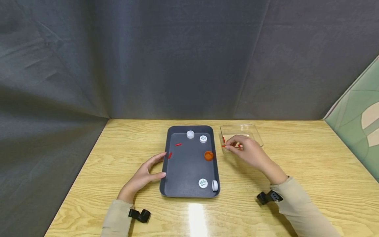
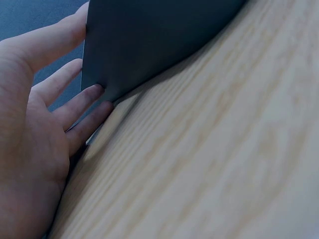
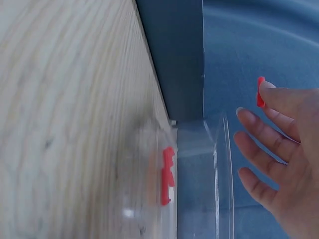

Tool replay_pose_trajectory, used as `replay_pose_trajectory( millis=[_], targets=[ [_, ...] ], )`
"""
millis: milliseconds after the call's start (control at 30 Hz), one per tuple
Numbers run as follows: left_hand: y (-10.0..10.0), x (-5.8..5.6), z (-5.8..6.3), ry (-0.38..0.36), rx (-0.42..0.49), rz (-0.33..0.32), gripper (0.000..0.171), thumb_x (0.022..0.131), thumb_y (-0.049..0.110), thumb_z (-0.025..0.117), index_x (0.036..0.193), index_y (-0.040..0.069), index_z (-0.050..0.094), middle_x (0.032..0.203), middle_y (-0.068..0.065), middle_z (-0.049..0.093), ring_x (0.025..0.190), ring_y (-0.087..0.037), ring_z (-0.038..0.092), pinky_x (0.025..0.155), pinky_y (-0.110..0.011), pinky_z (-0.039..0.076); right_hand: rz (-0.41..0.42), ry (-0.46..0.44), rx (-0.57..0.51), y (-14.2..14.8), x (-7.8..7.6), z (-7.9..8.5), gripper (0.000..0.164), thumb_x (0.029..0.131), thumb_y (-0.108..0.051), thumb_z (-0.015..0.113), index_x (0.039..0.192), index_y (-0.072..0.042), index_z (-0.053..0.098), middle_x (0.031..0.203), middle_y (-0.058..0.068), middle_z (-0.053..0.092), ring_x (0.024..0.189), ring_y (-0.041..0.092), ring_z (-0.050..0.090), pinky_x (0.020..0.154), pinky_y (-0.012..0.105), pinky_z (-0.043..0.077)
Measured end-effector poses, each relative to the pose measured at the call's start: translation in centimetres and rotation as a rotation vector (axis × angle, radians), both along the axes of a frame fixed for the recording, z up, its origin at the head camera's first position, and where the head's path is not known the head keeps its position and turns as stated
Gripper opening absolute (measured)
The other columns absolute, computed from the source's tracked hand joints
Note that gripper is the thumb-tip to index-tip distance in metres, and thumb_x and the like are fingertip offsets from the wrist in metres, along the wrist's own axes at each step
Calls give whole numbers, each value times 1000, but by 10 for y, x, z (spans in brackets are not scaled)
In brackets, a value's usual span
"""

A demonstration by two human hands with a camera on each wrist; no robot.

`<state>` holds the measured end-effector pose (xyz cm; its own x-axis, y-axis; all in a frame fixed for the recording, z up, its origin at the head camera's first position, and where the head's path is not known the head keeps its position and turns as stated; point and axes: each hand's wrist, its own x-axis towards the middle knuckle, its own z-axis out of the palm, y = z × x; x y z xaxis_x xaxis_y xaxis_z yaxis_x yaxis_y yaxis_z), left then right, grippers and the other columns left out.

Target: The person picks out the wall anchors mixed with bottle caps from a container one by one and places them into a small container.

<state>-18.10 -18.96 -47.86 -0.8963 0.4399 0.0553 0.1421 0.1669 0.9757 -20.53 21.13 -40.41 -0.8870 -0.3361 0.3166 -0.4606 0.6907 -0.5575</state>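
My right hand pinches a small red stick between thumb and forefinger, above the near left side of a clear plastic box. Several more red sticks lie inside that box. Along the left side of a dark grey tray, my left hand is spread, its thumb and fingertips at the rim. In the left wrist view its fingers reach to the tray's outer wall. Two red sticks, one upper and one lower, lie on the tray's left half.
The tray also holds an orange cap, an upturned white cap, two white caps with writing, one far and one near, and a white cap on its edge. A dark curtain stands behind the wooden table.
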Motion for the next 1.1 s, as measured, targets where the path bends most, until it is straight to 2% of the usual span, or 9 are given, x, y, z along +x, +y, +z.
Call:
replay_pose_trajectory(
  millis=[200,400,567,700,1100],
  targets=[
    [0,0,0,1,7,0,73,88,8,75,152,18,42,153,-10,41,141,-31,35,115,-57,17,-13,15,-4,10,-1,-1,9,92,-23,73,91,-14,73,89,-5,68,85,15,61,73,42,48],
    [0,0,-1,-7,9,4,73,87,10,76,151,18,42,153,-10,42,141,-31,36,115,-56,17,-37,7,4,18,-1,0,6,93,-21,71,93,-16,74,93,-3,70,85,17,62,70,36,47],
    [0,0,-2,-6,8,2,73,88,10,76,152,17,42,153,-10,42,141,-31,35,115,-57,17,-56,14,8,23,-4,-2,6,94,-19,70,94,-13,73,98,2,72,89,22,64,77,43,49],
    [0,0,-1,-4,13,-3,73,88,10,76,152,16,41,154,-10,41,141,-32,35,115,-57,17,-79,5,-10,27,-7,-4,7,95,-18,69,95,-12,73,95,2,72,88,22,64,79,45,48],
    [0,-1,0,9,18,-8,73,88,9,76,152,13,41,154,-11,40,141,-33,34,115,-58,15,-112,14,-26,37,-20,-11,14,97,-22,66,96,-10,73,94,3,71,86,22,62,80,43,47]
  ],
)
